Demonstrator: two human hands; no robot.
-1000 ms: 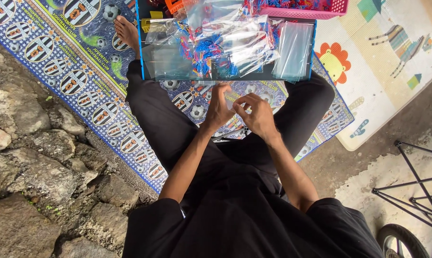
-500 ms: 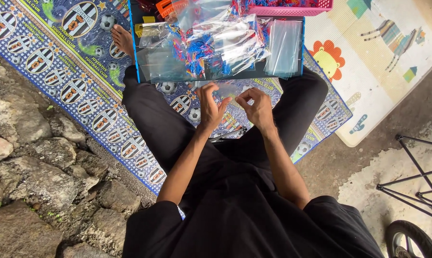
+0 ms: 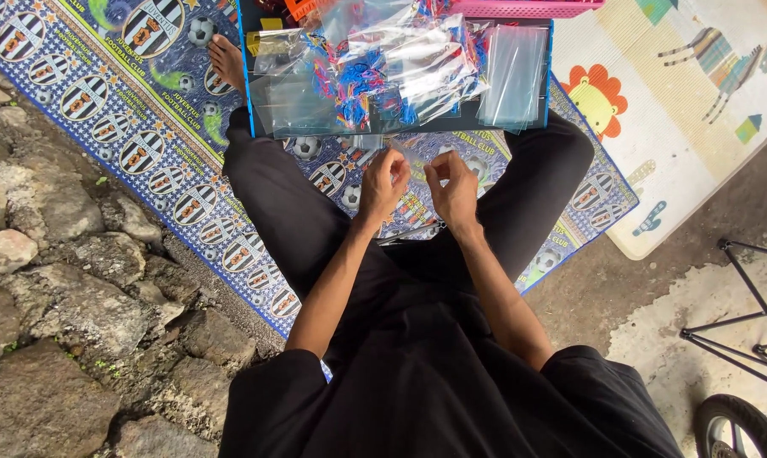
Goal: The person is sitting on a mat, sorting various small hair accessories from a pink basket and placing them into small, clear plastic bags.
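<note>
Outdoors on a blue football-patterned mat [image 3: 103, 144] beside rough stones [image 3: 53, 280]. Left hand [image 3: 385, 182] and right hand [image 3: 453, 188] raised close together, fingers curled; whatever is pinched too small to tell. Just beyond, clear plastic bags [image 3: 417, 68] heaped on a dark blue-edged tray [image 3: 246, 85], its far edge cut off.

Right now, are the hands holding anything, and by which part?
Cannot be told. The left hand and right hand are curled close together over the lap; anything pinched is too small to see.

tray [image 3: 249, 85]: top centre, bags [image 3: 400, 68] in it
hands: left hand [image 3: 386, 180] and right hand [image 3: 453, 188] at centre, below tray
mat [image 3: 103, 127]: upper left, under legs
stones [image 3: 53, 280]: left edge
wheel [image 3: 740, 428]: lower right
</note>
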